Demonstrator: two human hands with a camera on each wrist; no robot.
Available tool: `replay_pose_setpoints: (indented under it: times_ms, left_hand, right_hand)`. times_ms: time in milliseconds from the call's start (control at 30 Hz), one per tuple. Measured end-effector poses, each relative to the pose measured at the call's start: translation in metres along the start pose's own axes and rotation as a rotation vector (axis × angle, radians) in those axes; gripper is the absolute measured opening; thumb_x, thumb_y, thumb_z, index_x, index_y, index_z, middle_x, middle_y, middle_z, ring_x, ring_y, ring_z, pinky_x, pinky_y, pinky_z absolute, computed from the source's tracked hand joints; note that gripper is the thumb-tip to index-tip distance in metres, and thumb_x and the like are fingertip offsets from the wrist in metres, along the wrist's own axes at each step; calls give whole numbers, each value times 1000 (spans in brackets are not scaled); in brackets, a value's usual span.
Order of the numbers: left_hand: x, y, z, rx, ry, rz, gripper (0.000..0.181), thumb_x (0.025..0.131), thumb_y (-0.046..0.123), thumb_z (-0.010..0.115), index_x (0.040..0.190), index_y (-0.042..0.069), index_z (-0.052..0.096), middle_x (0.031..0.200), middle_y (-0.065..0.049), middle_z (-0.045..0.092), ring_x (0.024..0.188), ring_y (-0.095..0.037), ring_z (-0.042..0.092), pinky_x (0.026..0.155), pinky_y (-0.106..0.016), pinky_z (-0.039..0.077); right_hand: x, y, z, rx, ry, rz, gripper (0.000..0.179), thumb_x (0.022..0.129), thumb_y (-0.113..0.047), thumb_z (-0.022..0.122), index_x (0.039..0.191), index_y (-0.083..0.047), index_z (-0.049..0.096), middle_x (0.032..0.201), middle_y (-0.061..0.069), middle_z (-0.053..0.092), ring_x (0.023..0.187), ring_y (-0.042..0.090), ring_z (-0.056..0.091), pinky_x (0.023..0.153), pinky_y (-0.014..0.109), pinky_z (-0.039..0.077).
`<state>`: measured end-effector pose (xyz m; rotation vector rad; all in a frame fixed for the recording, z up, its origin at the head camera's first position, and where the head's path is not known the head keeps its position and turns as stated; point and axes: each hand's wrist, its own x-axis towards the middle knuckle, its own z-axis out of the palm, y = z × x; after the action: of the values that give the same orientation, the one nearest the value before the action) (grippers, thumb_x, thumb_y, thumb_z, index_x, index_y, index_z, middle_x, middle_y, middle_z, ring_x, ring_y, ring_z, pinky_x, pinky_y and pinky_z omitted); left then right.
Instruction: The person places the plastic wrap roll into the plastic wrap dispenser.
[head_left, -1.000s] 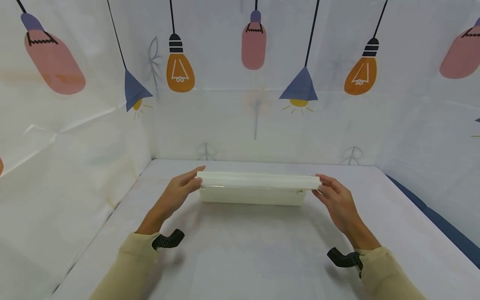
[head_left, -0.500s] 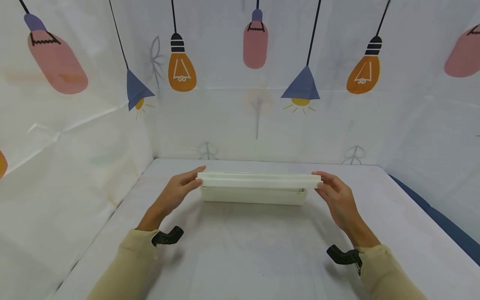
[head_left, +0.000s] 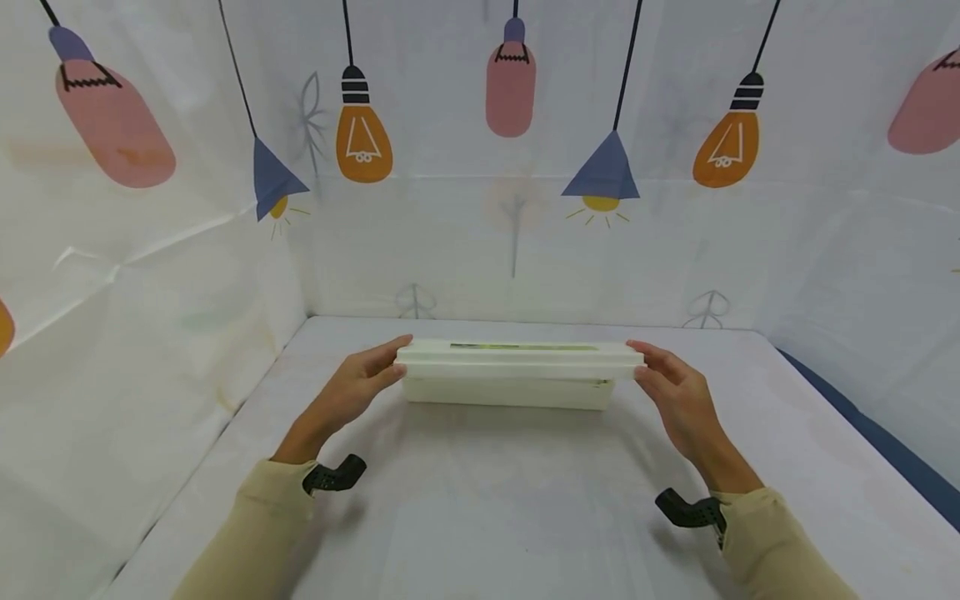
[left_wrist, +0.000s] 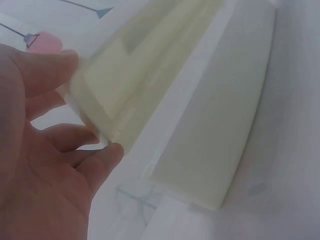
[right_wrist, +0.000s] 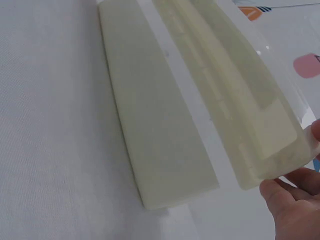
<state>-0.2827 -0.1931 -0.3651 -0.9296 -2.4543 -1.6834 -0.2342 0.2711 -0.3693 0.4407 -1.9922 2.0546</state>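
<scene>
A long cream-white box (head_left: 506,394) sits on the white table. Over it is its long white lid (head_left: 520,367), with a narrow yellowish strip along the top. My left hand (head_left: 352,392) pinches the lid's left end between thumb and fingers. At the opposite end, my right hand (head_left: 681,404) grips the lid likewise. Both wrist views reveal the lid's hollow, yellowish underside. A gap separates the lid (left_wrist: 150,85) from the box (left_wrist: 215,110) in the left wrist view, and the lid (right_wrist: 235,95) from the box (right_wrist: 150,110) in the right. The box's inside is hidden.
The white table (head_left: 495,500) spreads out in front of the box. Behind it rises a white sheet (head_left: 450,250) printed with lamps and bulbs, which also hangs close along the left side. A dark blue strip (head_left: 870,425) runs beside the table's right edge.
The lid has risen slightly and tipped, so the yellowish strip on its top now shows. Both hands have kept their hold at its ends. The box has stayed in place.
</scene>
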Motion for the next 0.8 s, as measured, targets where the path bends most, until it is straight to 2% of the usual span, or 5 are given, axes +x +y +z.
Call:
replay_pose_setpoints:
  times_ms: [100, 200, 500, 800]
  left_hand:
    - [0, -2, 1, 2, -6, 13, 57, 104, 19, 57, 154, 0, 36, 157, -13, 36, 145, -29, 33, 109, -22, 33]
    - [0, -3, 2, 9, -4, 22, 56, 104, 16, 57, 153, -2, 36, 158, -14, 34, 146, -29, 31, 108, -19, 33]
    - [2, -1, 5, 24, 34, 21, 54, 102, 12, 60, 150, -3, 41, 158, -12, 33, 147, -25, 28, 115, -41, 30]
    - [2, -7, 7, 73, 68, -15, 55, 102, 10, 61, 151, -2, 40, 160, -10, 30, 147, -23, 28, 114, -37, 31]
  right_hand:
    - [-1, 1, 0, -16, -1, 1, 50, 102, -9, 60, 143, 12, 43, 145, 15, 50, 123, 10, 54, 98, 16, 45]
    - [-1, 1, 0, -34, 2, 7, 51, 101, -9, 61, 143, 14, 42, 151, 15, 46, 127, 7, 51, 98, 15, 44]
    - [-1, 5, 1, -49, -3, 21, 54, 100, -5, 62, 145, 14, 40, 157, 20, 36, 131, 7, 49, 99, 17, 44]
    - [-1, 11, 3, -101, -15, 38, 53, 99, -6, 64, 143, 14, 43, 159, 19, 30, 147, 22, 31, 99, 14, 42]
